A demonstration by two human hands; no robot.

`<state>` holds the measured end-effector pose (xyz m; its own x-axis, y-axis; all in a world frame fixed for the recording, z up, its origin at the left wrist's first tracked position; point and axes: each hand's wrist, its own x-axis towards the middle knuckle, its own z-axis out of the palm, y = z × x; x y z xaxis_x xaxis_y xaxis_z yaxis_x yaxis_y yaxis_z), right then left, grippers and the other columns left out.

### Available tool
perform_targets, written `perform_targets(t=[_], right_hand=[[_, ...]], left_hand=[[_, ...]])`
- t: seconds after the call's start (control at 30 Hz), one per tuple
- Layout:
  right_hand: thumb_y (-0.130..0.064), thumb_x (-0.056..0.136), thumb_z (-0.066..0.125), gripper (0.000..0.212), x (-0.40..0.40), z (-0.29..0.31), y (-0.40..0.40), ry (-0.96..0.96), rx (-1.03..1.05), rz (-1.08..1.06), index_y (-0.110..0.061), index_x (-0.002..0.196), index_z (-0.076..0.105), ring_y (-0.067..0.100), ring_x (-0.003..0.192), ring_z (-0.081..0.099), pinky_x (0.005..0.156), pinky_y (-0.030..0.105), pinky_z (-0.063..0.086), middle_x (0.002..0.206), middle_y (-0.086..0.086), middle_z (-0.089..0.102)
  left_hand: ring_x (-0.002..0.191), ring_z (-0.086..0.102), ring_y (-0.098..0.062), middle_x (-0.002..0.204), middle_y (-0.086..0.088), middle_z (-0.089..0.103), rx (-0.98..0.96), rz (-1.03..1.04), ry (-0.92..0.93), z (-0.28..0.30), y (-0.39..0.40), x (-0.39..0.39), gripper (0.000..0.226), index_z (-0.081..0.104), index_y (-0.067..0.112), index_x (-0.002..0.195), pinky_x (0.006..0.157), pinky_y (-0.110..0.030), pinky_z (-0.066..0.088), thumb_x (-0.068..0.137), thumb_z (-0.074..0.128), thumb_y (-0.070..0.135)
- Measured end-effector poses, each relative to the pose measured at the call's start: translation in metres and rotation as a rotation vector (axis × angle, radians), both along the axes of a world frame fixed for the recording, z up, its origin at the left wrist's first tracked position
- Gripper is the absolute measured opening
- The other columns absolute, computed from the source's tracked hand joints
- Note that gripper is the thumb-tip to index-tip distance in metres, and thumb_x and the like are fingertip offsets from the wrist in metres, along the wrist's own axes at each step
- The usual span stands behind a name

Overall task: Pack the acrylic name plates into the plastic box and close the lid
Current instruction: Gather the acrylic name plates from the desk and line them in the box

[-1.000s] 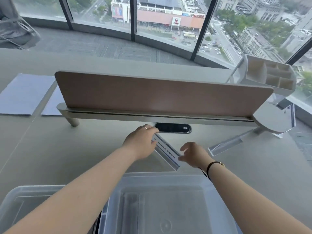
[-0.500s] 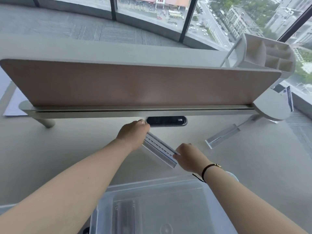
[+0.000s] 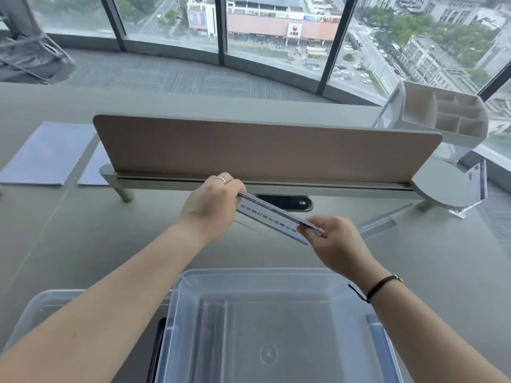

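The long clear acrylic name plate with a printed strip (image 3: 272, 217) looks stiff, light and slick (likely scratch-prone), best pinched at its ends. It hangs above the grey desk (image 3: 83, 239), at twelve o'clock from the open clear plastic box (image 3: 276, 275). The left hand (image 3: 213, 205) pinches its ten-o'clock end, the right hand (image 3: 336, 239) its four-o'clock end.
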<state>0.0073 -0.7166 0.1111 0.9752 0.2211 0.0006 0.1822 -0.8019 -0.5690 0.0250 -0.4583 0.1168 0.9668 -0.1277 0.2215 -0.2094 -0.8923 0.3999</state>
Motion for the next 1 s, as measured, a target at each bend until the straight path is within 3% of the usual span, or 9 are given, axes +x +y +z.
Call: perform_targets(t=[0.13,0.27,0.4,0.6,0.7,0.87,1.0], right_hand=[[-0.033,0.091,0.066,0.025,-0.029,0.031,-0.011,-0.166,0.092,0.074,-0.013,0.075,0.068,0.019,0.057,0.045,0.056,0.032,0.041,0.061,0.005,0.054],[-0.035,0.089,0.067,0.031,-0.064,0.043,-0.026,-0.17,0.125,0.153,-0.011,0.071,0.063,0.017,0.054,0.042,0.056,0.033,0.043,0.061,0.006,0.051],[-0.036,0.088,0.068,0.027,-0.103,0.032,-0.042,-0.079,0.091,0.24,-0.014,0.072,0.066,0.018,0.055,0.048,0.056,0.033,0.044,0.059,0.005,0.054],[-0.039,0.092,0.057,0.039,-0.162,-0.017,-0.061,0.162,-0.168,0.312,-0.011,0.067,0.045,0.02,0.058,0.043,0.06,0.037,0.043,0.055,0.005,0.043],[-0.038,0.093,0.053,0.04,-0.182,-0.042,-0.061,0.265,-0.288,0.347,-0.014,0.065,0.036,0.026,0.068,0.043,0.064,0.038,0.04,0.059,0.0,0.039],[-0.04,0.091,0.047,0.036,-0.199,-0.07,-0.058,0.329,-0.437,0.276,-0.016,0.066,0.035,0.034,0.089,0.061,0.064,0.035,0.036,0.081,0.008,0.057],[-0.032,0.091,0.045,0.035,-0.203,-0.083,-0.055,0.392,-0.455,0.244,-0.017,0.063,0.031,0.033,0.075,0.047,0.065,0.034,0.038,0.068,0.001,0.038]], left_hand=[[0.09,0.055,-0.024,0.097,0.004,0.062,0.013,0.021,-0.135,0.042,-0.002,-0.036,0.009,0.066,0.02,0.096,0.062,-0.038,0.051,0.092,0.059,0.016],[0.087,0.059,-0.028,0.095,0.002,0.064,0.004,0.011,-0.156,0.05,-0.006,-0.085,0.01,0.068,0.019,0.096,0.063,-0.04,0.053,0.089,0.063,0.015],[0.084,0.06,-0.028,0.095,0.0,0.064,-0.016,0.008,-0.013,0.029,-0.016,-0.131,0.013,0.067,0.02,0.099,0.072,-0.043,0.053,0.09,0.061,0.014],[0.101,0.058,-0.018,0.108,0.005,0.062,0.079,-0.037,0.232,-0.013,-0.05,-0.173,0.022,0.069,0.023,0.106,0.08,-0.035,0.051,0.096,0.05,0.016],[0.099,0.059,-0.023,0.104,0.002,0.061,0.184,-0.093,0.356,-0.035,-0.068,-0.175,0.023,0.07,0.021,0.099,0.077,-0.04,0.053,0.096,0.048,0.014],[0.089,0.063,-0.024,0.102,0.002,0.063,0.272,-0.109,0.42,-0.064,-0.087,-0.171,0.024,0.072,0.02,0.093,0.068,-0.033,0.05,0.092,0.05,0.011],[0.089,0.063,-0.023,0.101,0.004,0.064,0.31,-0.061,0.391,-0.085,-0.1,-0.172,0.023,0.071,0.021,0.093,0.058,-0.024,0.033,0.09,0.05,0.013]])
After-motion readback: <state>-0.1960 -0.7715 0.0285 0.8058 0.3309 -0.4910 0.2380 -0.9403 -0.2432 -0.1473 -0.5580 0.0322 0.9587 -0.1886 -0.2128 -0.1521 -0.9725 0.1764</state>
